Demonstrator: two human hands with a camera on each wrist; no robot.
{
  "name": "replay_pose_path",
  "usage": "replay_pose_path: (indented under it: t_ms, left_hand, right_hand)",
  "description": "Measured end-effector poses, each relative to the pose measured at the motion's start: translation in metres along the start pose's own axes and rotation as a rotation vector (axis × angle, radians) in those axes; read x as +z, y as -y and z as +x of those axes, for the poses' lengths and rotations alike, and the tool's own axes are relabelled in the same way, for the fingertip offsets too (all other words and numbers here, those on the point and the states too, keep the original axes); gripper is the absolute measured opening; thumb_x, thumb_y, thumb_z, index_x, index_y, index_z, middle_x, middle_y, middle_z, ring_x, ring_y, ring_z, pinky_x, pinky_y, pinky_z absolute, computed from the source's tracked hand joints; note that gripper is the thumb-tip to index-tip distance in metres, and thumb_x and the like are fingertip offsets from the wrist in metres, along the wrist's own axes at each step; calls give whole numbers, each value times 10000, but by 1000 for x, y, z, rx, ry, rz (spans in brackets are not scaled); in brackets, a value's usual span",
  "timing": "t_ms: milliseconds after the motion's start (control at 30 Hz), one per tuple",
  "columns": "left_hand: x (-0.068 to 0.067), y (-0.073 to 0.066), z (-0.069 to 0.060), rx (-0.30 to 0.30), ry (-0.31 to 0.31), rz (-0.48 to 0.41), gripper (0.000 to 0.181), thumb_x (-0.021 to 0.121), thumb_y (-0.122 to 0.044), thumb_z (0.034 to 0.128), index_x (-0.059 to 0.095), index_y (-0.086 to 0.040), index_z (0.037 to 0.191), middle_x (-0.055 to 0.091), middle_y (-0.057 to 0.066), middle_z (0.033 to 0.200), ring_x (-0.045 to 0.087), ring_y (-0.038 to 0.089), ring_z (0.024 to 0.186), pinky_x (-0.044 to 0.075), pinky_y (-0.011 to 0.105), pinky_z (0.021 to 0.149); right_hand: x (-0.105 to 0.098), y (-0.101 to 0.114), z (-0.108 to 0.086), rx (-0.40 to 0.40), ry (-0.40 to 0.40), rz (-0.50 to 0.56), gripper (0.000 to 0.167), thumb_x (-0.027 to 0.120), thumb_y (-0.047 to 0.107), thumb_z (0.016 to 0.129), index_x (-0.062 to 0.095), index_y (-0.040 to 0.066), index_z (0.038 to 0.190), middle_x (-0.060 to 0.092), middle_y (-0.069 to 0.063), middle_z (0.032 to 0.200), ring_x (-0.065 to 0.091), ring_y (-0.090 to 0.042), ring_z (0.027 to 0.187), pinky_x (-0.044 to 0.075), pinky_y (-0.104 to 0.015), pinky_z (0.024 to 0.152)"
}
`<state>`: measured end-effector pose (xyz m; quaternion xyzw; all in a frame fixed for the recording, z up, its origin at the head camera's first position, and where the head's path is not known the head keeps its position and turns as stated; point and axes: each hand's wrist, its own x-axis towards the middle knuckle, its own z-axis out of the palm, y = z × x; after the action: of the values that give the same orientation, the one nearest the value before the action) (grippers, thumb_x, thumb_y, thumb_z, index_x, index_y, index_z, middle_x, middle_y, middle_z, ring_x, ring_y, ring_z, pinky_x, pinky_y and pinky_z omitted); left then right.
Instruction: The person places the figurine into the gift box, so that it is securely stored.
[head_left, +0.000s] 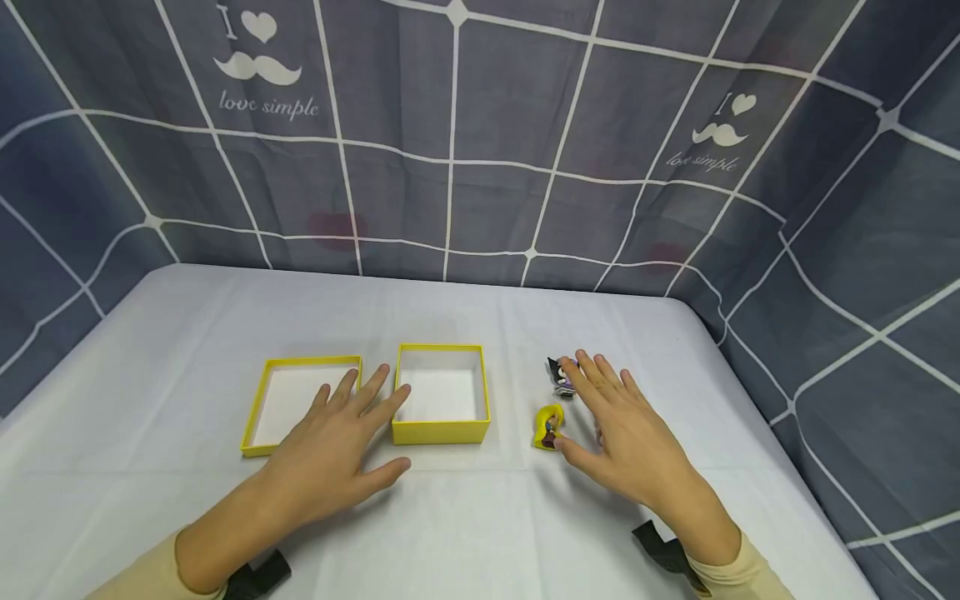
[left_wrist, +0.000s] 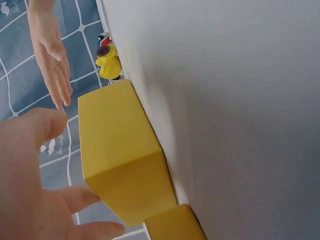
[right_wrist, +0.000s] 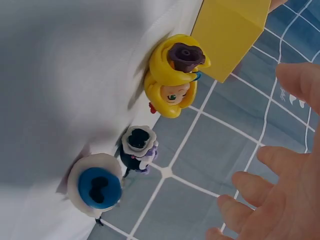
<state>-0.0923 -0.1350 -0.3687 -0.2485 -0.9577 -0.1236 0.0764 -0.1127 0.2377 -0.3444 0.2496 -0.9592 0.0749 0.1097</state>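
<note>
My left hand hovers with spread fingers over the near edge of a shallow yellow box lid and beside a deeper yellow box. Box and lid both show white insides. My right hand is held palm down, fingers extended, above several small figurines. One is a yellow-haired figurine near the thumb. Beyond it stands a black and purple figurine, partly behind the fingertips. A figurine with a blue and white base shows in the right wrist view; the hand mostly hides it from the head view.
A white cloth covers the table. Dark grey checked curtains hang behind it and at both sides. Black straps are near the wrists.
</note>
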Motion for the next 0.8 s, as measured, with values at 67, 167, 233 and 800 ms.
replay_pose_path:
  t_ms: [67, 167, 233, 800]
  left_hand:
    - [1, 0, 0, -4, 5, -2, 785, 585, -626, 869, 399, -205, 1505, 257, 138, 1578, 251, 486, 1391, 266, 698, 1034]
    - [2, 1, -1, -10, 10, -3, 788, 582, -632, 868, 389, -218, 1511, 248, 129, 1583, 255, 482, 1391, 257, 693, 1043]
    - [2, 1, -1, -13, 11, -5, 790, 583, -633, 867, 385, -222, 1512, 249, 126, 1583, 253, 480, 1393, 253, 690, 1048]
    - [4, 1, -2, 0, 12, -55, 800, 590, -591, 886, 364, -159, 1520, 291, 112, 1567, 288, 453, 1388, 278, 637, 1071]
  right_hand:
    - [1, -1, 0, 1, 0, 0, 913, 645, 556, 856, 160, 265, 1573, 206, -43, 1604, 183, -268, 1463, 178, -534, 1154]
    - [3, -2, -1, 1, 1, -7, 903, 631, 567, 860, 170, 258, 1573, 211, -41, 1602, 190, -269, 1461, 180, -532, 1153]
    - [4, -2, -1, 2, 6, -6, 895, 619, 575, 866, 173, 256, 1573, 212, -40, 1601, 195, -271, 1460, 183, -534, 1152]
    - [17, -2, 1, -18, 45, 52, 870, 615, 563, 882, 204, 220, 1569, 192, -12, 1605, 205, -249, 1457, 224, -454, 1159]
